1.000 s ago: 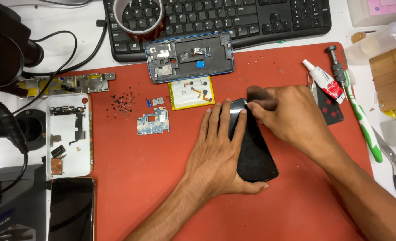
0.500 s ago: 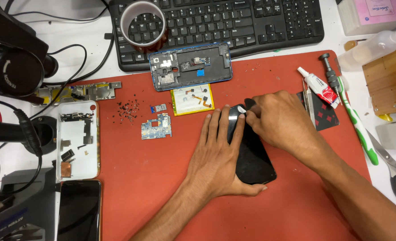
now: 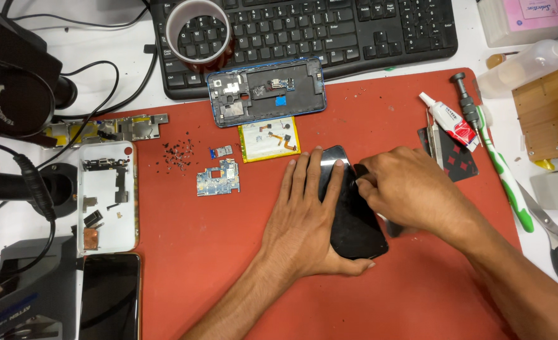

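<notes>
Black phone (image 3: 353, 217), lying centre-right of the frame on the red mat (image 3: 216, 264) with its long axis running from upper left to lower right, is pinned flat under the left hand (image 3: 304, 220) while its upper edge is pinched by the right hand (image 3: 411, 189).

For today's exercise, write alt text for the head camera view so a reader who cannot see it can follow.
A person's left hand presses a black phone panel flat on a red work mat while the right hand pinches at its upper edge. Behind lie an opened phone frame, a yellow battery, a small circuit board and a keyboard.
</notes>
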